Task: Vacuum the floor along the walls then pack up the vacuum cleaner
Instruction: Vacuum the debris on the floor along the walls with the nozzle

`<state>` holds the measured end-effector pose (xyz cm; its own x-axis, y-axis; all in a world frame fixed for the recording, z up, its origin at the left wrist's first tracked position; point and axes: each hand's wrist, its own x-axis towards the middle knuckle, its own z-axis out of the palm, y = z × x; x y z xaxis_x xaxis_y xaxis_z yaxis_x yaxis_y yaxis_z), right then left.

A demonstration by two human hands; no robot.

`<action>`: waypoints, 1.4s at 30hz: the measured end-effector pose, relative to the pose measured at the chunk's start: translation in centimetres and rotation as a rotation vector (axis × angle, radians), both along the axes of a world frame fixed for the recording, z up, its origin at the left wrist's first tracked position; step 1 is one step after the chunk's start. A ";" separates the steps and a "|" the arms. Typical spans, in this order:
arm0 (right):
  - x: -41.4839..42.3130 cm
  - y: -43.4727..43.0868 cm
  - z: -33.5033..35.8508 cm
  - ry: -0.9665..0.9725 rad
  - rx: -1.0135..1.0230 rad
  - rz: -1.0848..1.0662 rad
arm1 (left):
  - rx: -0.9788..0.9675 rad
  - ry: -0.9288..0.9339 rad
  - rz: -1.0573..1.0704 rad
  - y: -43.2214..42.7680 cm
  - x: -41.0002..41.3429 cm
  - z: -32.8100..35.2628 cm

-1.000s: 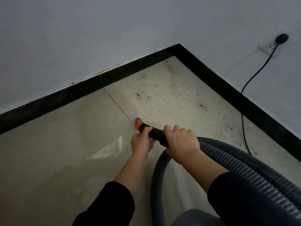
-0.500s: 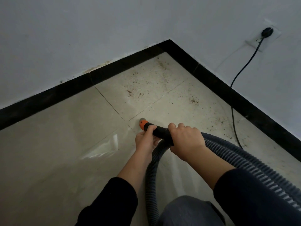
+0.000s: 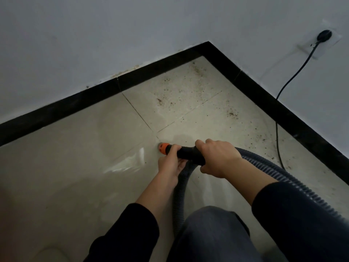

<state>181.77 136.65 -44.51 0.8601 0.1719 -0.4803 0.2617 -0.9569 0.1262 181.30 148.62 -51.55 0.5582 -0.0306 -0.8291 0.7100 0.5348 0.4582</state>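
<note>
While the right hand curls its fingers over the top of the black nozzle tube, the left hand grips the same tube from underneath, just behind its orange tip. Both hands hold the tube firmly, close to each other, and it lies nearly level, pointing left. The orange tip sits low over the beige tiled floor, just beside the spot where the grout lines cross; whether it touches the tile cannot be told.

A grey ribbed hose runs from the back of the tube out to the right edge, and another stretch of it loops down under the hands toward a knee in blue jeans. Both forearms come out of black sleeves.

Beyond the tip, dark crumbs and grit are scattered over the tiles in the corner, thickest near the black skirting board where the two white walls meet. A black power cord drops from a plug in the wall socket on the right wall and trails along the floor beside the skirting.
</note>
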 end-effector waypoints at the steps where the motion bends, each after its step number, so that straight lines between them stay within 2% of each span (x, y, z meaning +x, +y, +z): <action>1: 0.0 0.0 0.2 0.015 0.004 0.013 | 0.005 0.011 0.010 0.1 -0.2 0.0; 11: 0.0 0.6 0.4 0.124 0.095 0.115 | 0.059 0.138 0.153 1.2 -2.2 0.5; 17: 0.4 1.5 0.0 0.163 0.137 0.179 | 0.098 0.149 0.198 2.3 -2.8 0.4; 22: 0.8 2.0 -0.6 0.093 0.118 0.194 | 0.127 0.136 0.193 2.8 -2.0 0.3; 36: 4.3 2.1 -3.3 -0.188 0.070 -0.006 | 0.143 -0.036 -0.001 2.2 6.2 -2.0; 42: 5.5 1.5 -4.6 -0.211 0.063 -0.073 | 0.154 -0.073 -0.081 1.7 8.5 -3.1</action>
